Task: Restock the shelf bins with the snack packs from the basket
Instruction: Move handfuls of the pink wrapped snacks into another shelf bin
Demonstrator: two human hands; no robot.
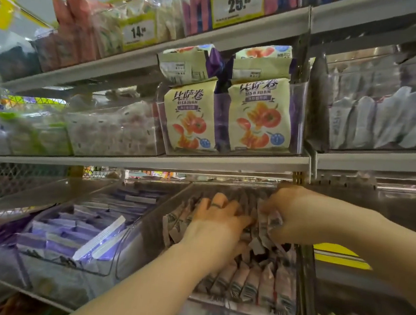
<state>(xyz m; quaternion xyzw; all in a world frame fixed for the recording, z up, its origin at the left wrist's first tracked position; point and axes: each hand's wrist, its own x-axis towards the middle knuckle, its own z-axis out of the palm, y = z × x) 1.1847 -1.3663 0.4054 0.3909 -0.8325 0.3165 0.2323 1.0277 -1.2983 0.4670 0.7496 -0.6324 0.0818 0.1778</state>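
Observation:
A clear shelf bin [157, 218] on the lower shelf holds several small pink-brown snack packs [252, 282] standing in rows. My left hand [217, 220] lies flat on the packs in the bin's middle, fingers spread and pressing into them. My right hand [295, 215] is at the bin's back right, its fingers pinched on a small bunch of the same snack packs [270, 221]. The basket is not in view.
Left of this bin stands a clear bin of purple packs [71, 230]. Above, a bin holds cream pizza-roll bags [257, 116]. White packs [390, 120] fill the shelf at right. Shelf edges [201, 163] and an upright post [304, 283] hem the bin.

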